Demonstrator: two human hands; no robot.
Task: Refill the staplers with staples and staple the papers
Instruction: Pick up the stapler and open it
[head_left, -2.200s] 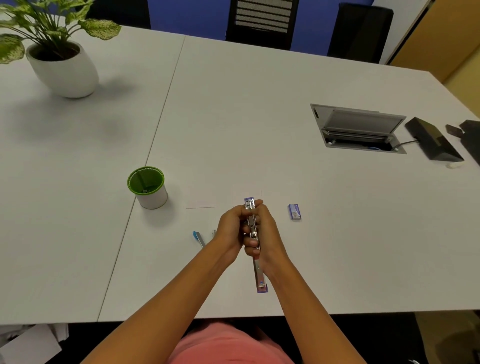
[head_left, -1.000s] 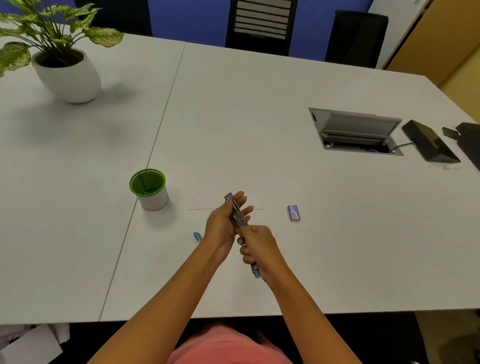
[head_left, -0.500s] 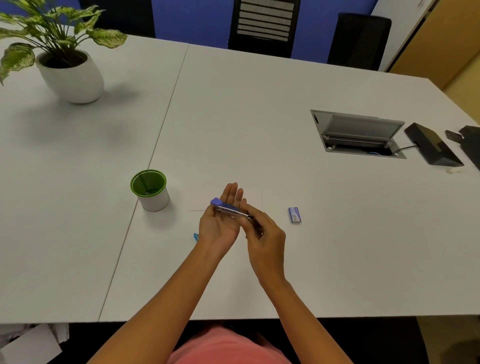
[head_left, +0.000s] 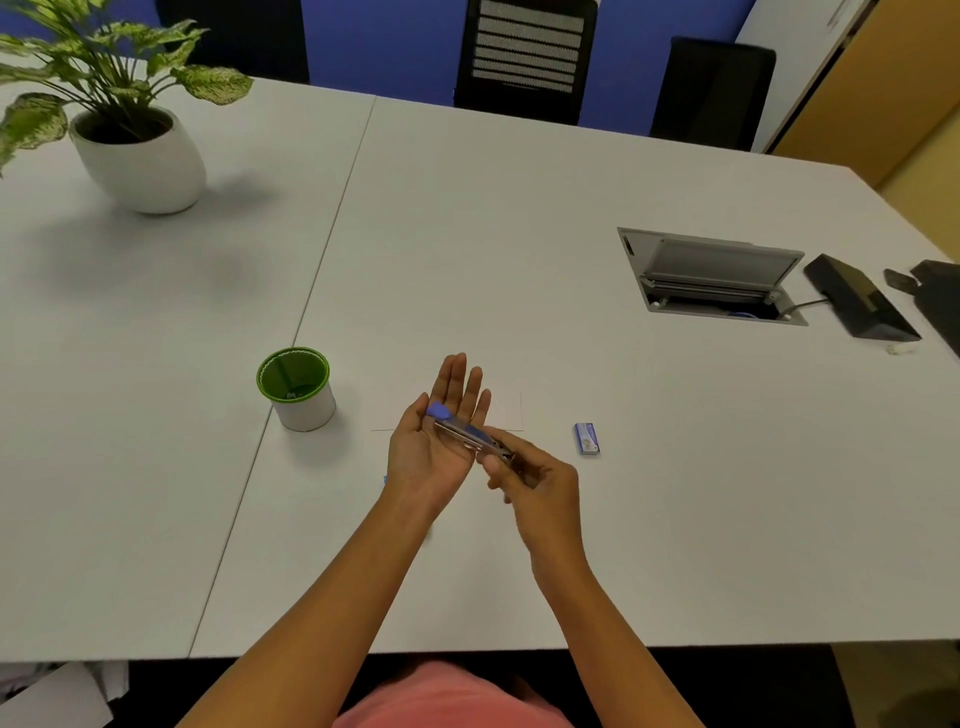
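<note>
On my feed the left hand (head_left: 431, 452) lies palm up above the table, fingers straight and close together, pointing away from me. It serves as a flat rest for the slim metal stapler with a blue plastic end (head_left: 467, 432). The stapler lies slantwise across the palm, its blue end up by the base of the thumb and its metal end running down to the right, off the palm's edge. The right hand (head_left: 540, 483) meets it there, thumb and curled fingers pinching the metal end; I cannot tell whether the stapler is folded shut or hinged open. Under both hands a white sheet of paper (head_left: 506, 414) lies flat on the white table (head_left: 519, 208), nearly the same colour, with only its thin right and near edges showing. A small blue sliver (head_left: 385, 479) peeps out on the table beside the left wrist; it is too hidden for me to name. To the right of the paper, apart from it, lies a small blue box of staples (head_left: 587, 439). To the left stands a white cup with a green rim and lining (head_left: 301, 400), upright, close to the seam between the two table tops. Farther off, an open grey cable hatch (head_left: 717, 270) sits in the table at right, with a black wedge-shaped device (head_left: 860, 304) beside it. A leafy plant in a round white pot (head_left: 140, 156) stands at far left, and black chairs (head_left: 524, 57) line the far edge.
</note>
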